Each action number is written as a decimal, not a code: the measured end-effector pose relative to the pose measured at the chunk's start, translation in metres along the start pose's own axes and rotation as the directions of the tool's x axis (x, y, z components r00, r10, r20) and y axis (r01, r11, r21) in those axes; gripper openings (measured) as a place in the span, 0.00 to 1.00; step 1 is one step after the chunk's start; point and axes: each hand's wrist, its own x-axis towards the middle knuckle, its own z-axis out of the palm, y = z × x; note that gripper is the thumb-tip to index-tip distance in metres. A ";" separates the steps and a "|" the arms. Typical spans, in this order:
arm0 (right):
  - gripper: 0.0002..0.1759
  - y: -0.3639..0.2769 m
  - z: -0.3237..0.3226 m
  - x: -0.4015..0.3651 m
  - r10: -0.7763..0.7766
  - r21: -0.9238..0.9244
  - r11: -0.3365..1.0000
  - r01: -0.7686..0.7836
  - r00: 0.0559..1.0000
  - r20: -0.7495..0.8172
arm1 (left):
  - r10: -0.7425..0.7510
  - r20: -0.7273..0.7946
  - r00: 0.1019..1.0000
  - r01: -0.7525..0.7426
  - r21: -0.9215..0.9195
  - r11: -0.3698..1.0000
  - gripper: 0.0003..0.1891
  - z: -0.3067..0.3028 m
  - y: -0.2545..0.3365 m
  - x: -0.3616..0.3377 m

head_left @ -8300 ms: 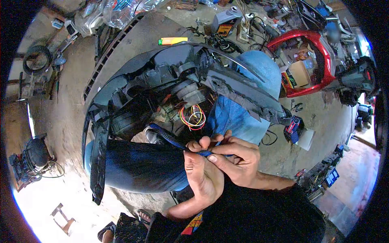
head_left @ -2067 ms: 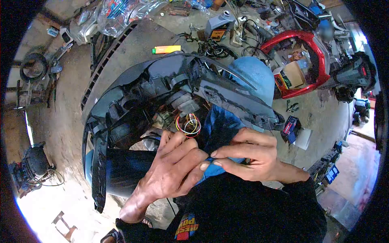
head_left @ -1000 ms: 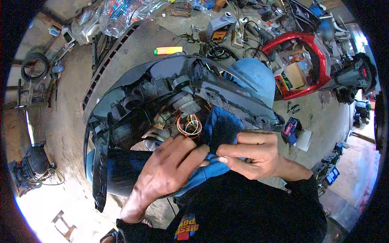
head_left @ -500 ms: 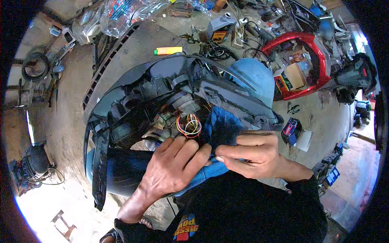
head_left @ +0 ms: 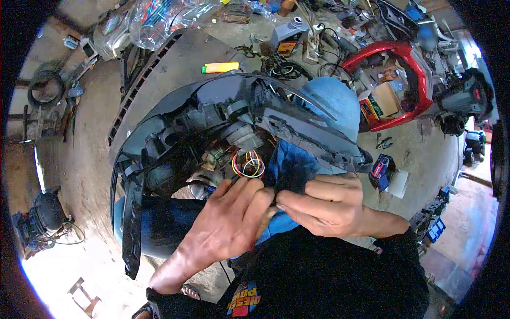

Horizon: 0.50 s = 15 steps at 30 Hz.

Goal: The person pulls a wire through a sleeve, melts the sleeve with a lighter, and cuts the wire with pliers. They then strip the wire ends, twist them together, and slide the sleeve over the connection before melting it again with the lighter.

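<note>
A black motorcycle front fairing [head_left: 175,114] lies inside-up across my lap, resting on my blue jeans [head_left: 332,98]. A loop of yellow, red and orange wires [head_left: 247,164] sticks out of its middle. My left hand [head_left: 231,226] and my right hand [head_left: 326,204] meet fingertip to fingertip just below the wires. Between them they pinch a thin dark blue braided sleeve [head_left: 274,199], which the fingers almost fully hide. My left fingers touch the lower edge of the wire loop.
The concrete floor around me is cluttered: a yellow-orange lighter [head_left: 219,67], a grey oil bottle [head_left: 287,34], plastic bags [head_left: 154,18], a red fairing [head_left: 409,80] holding a box, a small blue and red case [head_left: 381,169], a dark engine part [head_left: 45,220] at left.
Both hands have crept upward toward the wire loop and closed tighter together. The blue sleeve, plainly stretched between my hands 8 s ago, is now nearly covered by my fingers.
</note>
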 end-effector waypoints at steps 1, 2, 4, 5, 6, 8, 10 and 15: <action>0.16 0.001 -0.001 -0.001 -0.027 -0.026 0.999 0.027 1.000 0.014 | -0.023 -0.003 1.000 0.023 -0.065 0.998 0.13 0.000 0.000 0.000; 0.16 0.003 -0.001 -0.001 -0.054 -0.051 0.997 0.056 0.998 0.027 | -0.047 -0.004 0.999 0.047 -0.127 0.991 0.12 0.000 -0.001 0.000; 0.16 0.004 -0.003 0.000 -0.094 -0.084 0.991 0.099 0.994 0.062 | -0.071 0.015 0.997 0.073 -0.169 0.983 0.11 -0.002 -0.001 0.000; 0.16 0.004 -0.008 0.003 -0.108 -0.094 0.989 0.116 0.990 0.085 | -0.085 0.023 0.996 0.088 -0.189 0.978 0.11 -0.002 0.000 0.000; 0.15 0.003 -0.010 0.004 -0.119 -0.104 0.986 0.130 0.987 0.108 | -0.099 0.039 0.994 0.105 -0.180 0.978 0.10 -0.004 0.001 0.001; 0.15 0.005 -0.009 0.001 -0.129 -0.110 0.983 0.144 0.983 0.132 | -0.126 0.065 0.990 0.135 -0.165 0.977 0.10 -0.005 0.003 0.002; 0.17 0.006 -0.010 0.000 -0.114 -0.102 0.986 0.130 0.982 0.151 | -0.130 0.048 0.990 0.136 -0.167 0.977 0.10 -0.004 0.002 0.001; 0.18 0.007 -0.014 -0.001 -0.012 -0.003 1.000 0.013 0.989 0.146 | -0.147 -0.046 0.988 0.127 -0.301 0.945 0.09 0.000 -0.002 -0.001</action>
